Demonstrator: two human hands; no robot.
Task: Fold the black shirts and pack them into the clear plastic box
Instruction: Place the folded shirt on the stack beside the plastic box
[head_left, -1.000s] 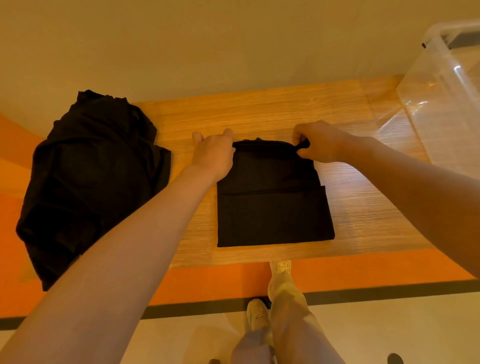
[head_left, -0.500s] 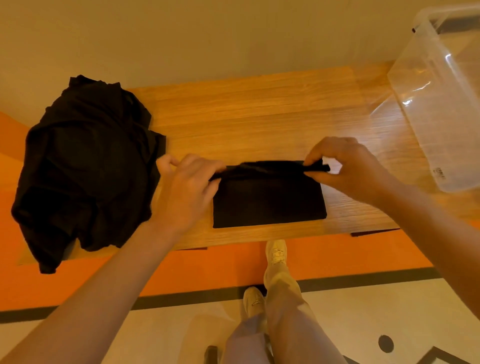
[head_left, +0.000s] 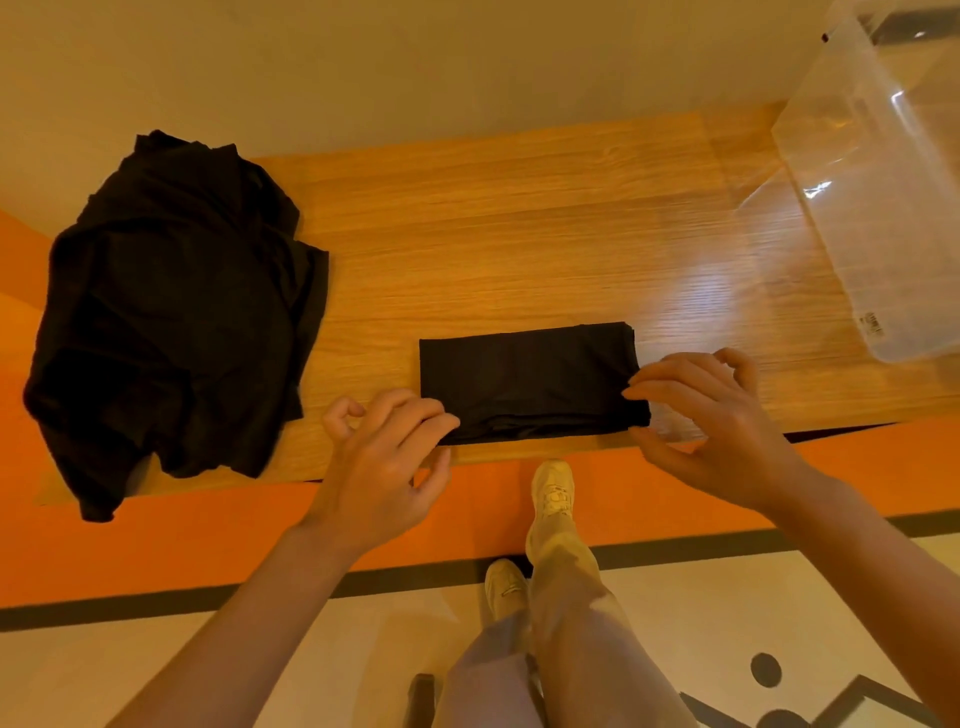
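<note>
A folded black shirt lies as a flat rectangle near the front edge of the wooden table. My left hand is at its near left corner, fingers loosely bent, fingertips touching the cloth edge. My right hand is at its near right corner, with straight fingers resting on the edge and the thumb spread below. Neither hand grips the cloth. A crumpled pile of black shirts sits at the table's left end and hangs over the front edge. The clear plastic box stands at the far right.
Bare wood lies between the pile, the folded shirt and the box. An orange band runs below the table's front edge. My legs and shoes are under it. A wall backs the table.
Both hands brought the shirt's far edge toward me and laid it down, halving the shirt into a narrow rectangle. Their pinch on the cloth has loosened.
</note>
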